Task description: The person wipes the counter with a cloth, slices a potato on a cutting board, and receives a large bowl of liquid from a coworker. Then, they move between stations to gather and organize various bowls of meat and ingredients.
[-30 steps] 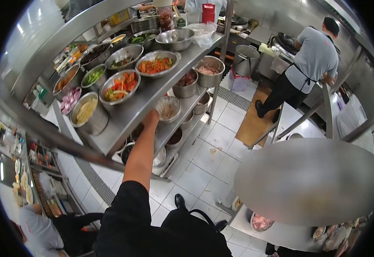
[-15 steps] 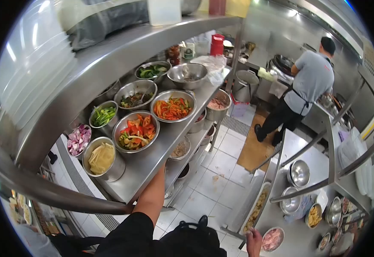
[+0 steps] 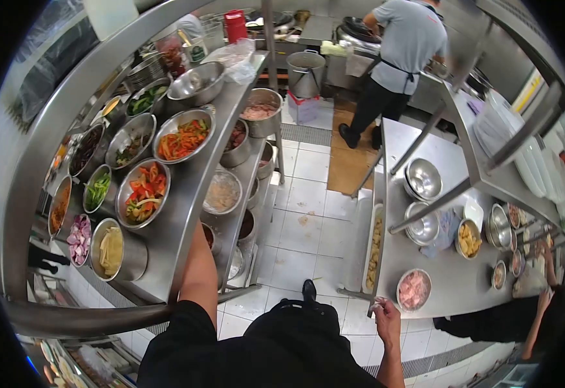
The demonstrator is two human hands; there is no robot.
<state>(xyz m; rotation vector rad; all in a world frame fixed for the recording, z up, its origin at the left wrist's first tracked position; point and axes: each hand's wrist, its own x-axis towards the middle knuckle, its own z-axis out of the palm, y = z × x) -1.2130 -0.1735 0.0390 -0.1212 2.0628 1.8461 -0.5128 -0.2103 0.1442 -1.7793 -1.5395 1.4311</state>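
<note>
L arm (image 3: 199,271) still reaches under the shelf (image 3: 185,213) w/ veg bowls; hand hidden, grip can't tell. R hand (image 3: 386,318) now at worktop (image 3: 441,278) corner, fingers curled on edge, holding nothing.

A commercial kitchen with a white tiled floor (image 3: 308,213), a dark drain grate (image 3: 303,134) crossing it and a brown mat (image 3: 349,155) beyond. On the left stands a steel rack (image 3: 185,194) of several shelves, loaded with metal bowls of cut vegetables (image 3: 143,193). On the right runs a steel counter (image 3: 450,284) with a raised shelf (image 3: 515,174) above it. At the far end a person in a grey shirt (image 3: 404,39) stands at what seems to be a stove. Light glints off the steel everywhere
</note>
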